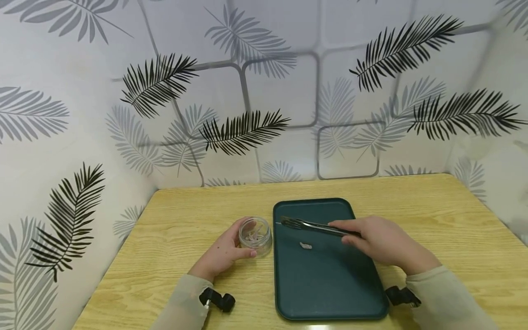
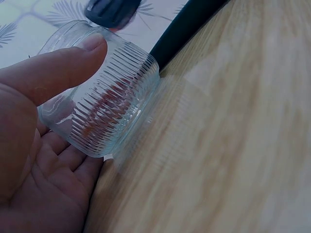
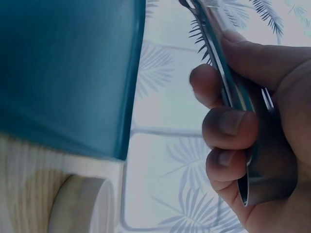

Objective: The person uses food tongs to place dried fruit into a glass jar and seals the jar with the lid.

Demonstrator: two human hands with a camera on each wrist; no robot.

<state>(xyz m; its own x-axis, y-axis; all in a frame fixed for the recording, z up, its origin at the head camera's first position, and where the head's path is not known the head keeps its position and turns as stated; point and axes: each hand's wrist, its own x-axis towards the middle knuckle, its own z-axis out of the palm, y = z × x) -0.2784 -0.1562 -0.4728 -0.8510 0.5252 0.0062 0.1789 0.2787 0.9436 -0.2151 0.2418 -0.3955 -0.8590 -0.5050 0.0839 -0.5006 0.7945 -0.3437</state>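
Note:
My left hand (image 1: 222, 254) grips a clear ribbed glass jar (image 2: 121, 77) beside the tray's left edge, thumb on the near side and fingers around the back. Small pale and reddish pieces (image 1: 255, 235) lie inside the open-topped jar. Metal tongs (image 1: 315, 227) are in my right hand (image 1: 381, 243), held between thumb and fingers and pointing left over the dark green tray (image 1: 330, 284). At their tips shows a thin pale sliver; whether they pinch it I cannot tell. A small greyish piece (image 1: 305, 245) lies on the tray below the tongs.
A light wood-grain table (image 1: 198, 206) carries the tray and jar. Leaf-patterned wall covering (image 1: 280, 151) stands along its back and left side. A pale, round-edged thing (image 3: 75, 206) shows near the tray in the right wrist view. Each wrist wears a black camera mount (image 1: 216, 299).

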